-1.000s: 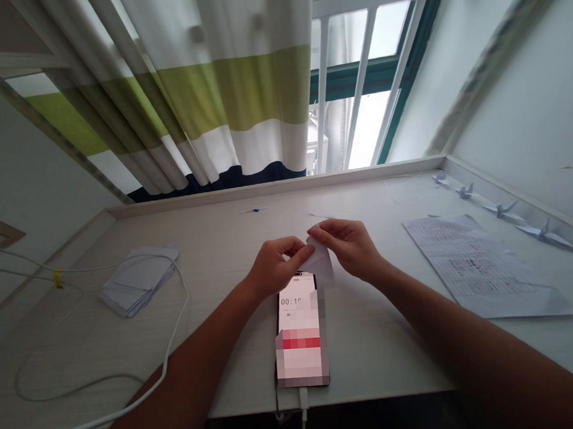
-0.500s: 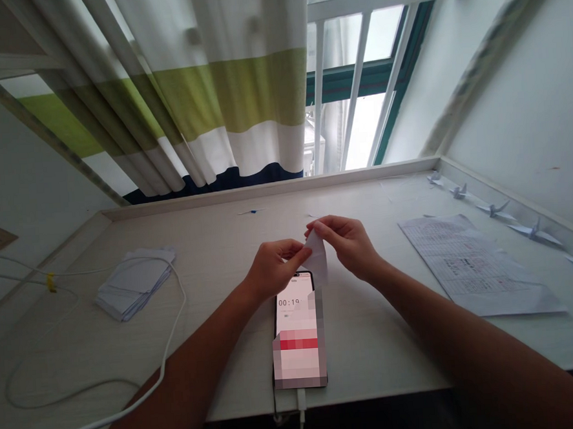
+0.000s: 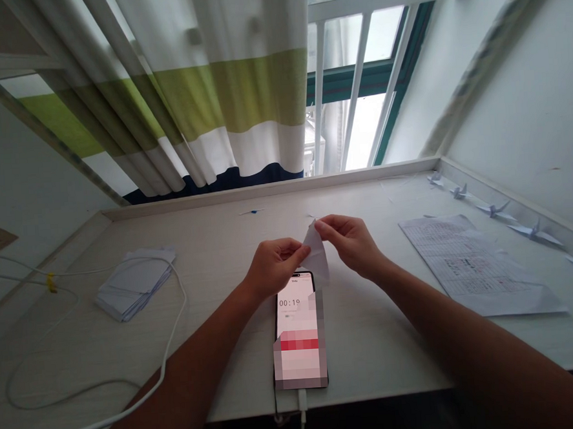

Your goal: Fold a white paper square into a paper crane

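Note:
A small folded piece of white paper [image 3: 315,257], roughly triangular, is held up between my hands just beyond the phone. My left hand [image 3: 276,265] pinches its left edge between thumb and fingers. At the upper tip, my right hand [image 3: 349,242] grips the paper between thumb and forefinger. Below them the phone [image 3: 300,362] lies face up, its screen showing a timer near 00:19, partly pixelated. The finer folds of the paper are too small to make out.
Several folded paper cranes [image 3: 495,211] line the right edge of the desk. Near them lies a written-on sheet [image 3: 474,261]. A stack of white paper [image 3: 135,283] sits at left, with a white cable [image 3: 182,298] looping over it. A small blue item [image 3: 253,211] lies at the back.
My right fingers have shifted slightly at the paper's tip, and more of the paper shows between my hands. My left hand keeps nearly the same place.

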`<state>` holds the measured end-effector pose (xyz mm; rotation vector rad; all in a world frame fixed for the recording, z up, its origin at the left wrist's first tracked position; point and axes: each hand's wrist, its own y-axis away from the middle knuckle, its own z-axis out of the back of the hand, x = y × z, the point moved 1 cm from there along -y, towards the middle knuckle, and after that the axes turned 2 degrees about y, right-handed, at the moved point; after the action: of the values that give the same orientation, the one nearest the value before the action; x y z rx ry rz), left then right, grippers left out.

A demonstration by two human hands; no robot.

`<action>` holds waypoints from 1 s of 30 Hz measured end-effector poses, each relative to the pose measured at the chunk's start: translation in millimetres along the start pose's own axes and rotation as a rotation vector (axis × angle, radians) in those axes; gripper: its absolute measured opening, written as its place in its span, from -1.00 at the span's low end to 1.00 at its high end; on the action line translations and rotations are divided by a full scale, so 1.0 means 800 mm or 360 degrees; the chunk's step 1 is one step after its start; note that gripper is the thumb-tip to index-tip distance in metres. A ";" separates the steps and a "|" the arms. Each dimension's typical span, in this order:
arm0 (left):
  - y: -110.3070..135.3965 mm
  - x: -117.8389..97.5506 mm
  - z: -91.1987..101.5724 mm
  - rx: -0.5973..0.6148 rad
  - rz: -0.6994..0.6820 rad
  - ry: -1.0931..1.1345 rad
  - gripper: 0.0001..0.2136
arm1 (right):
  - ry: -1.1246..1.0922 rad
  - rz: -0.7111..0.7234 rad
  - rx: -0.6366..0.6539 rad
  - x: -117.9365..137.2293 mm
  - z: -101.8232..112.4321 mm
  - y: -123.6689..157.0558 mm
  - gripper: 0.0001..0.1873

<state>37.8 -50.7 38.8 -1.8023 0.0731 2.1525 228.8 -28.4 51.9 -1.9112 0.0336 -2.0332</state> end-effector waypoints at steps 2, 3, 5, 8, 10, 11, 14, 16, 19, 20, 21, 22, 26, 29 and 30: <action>0.000 -0.002 0.000 -0.0002 0.0000 0.0031 -0.74 | 0.0035 0.0008 -0.0009 -0.002 0.000 0.000 -0.54; 0.000 -0.002 0.000 -0.0001 0.0004 0.0038 -0.73 | 0.0023 0.0020 -0.0028 -0.004 -0.001 0.000 -0.54; 0.000 -0.003 0.000 0.0002 0.0016 0.0041 -0.73 | -0.0025 0.0041 -0.0051 -0.005 -0.002 0.000 -0.54; 0.000 0.000 0.001 -0.0009 0.0025 0.0030 -0.73 | -0.0088 0.0032 -0.0039 -0.005 -0.002 -0.001 -0.53; -0.001 0.003 0.002 -0.0026 0.0019 0.0016 -0.73 | -0.0085 -0.0012 0.0016 -0.004 -0.002 -0.002 -0.52; -0.001 0.005 0.002 -0.0041 0.0015 0.0013 -0.73 | -0.0075 -0.0042 0.0051 -0.005 -0.002 -0.002 -0.52; -0.002 0.007 0.003 -0.0075 0.0019 0.0028 -0.72 | -0.0042 -0.0088 0.0117 -0.007 -0.001 -0.002 -0.52; -0.003 0.008 0.003 -0.0079 0.0040 0.0037 -0.72 | -0.0066 -0.0070 0.0107 -0.009 0.000 -0.002 -0.52; -0.004 0.009 0.004 -0.0097 0.0034 0.0046 -0.73 | -0.0059 -0.0077 0.0102 -0.011 -0.001 -0.002 -0.50; -0.004 0.010 0.004 -0.0107 0.0024 0.0053 -0.73 | -0.0021 -0.0085 0.0107 -0.011 -0.001 -0.002 -0.49; -0.005 0.011 0.005 -0.0115 0.0018 0.0063 -0.74 | 0.0028 -0.0091 0.0116 -0.011 -0.001 -0.002 -0.47; -0.005 0.011 0.005 -0.0119 0.0019 0.0074 -0.74 | 0.0074 -0.0093 0.0128 -0.010 -0.001 -0.002 -0.46; -0.005 0.011 0.006 -0.0126 0.0029 0.0082 -0.74 | 0.0121 -0.0088 0.0147 -0.007 -0.001 -0.001 -0.45; -0.006 0.008 0.007 -0.0182 0.0029 0.0104 -0.73 | 0.0165 -0.0127 0.0214 -0.006 -0.001 -0.001 -0.46; -0.006 0.007 0.007 -0.0200 0.0035 0.0117 -0.72 | 0.0186 -0.0136 0.0239 -0.006 -0.001 0.000 -0.46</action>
<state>33.2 -43.5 35.3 -1.9590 -0.0256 2.1497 228.1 -26.9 47.1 -1.7293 -0.1701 -2.1355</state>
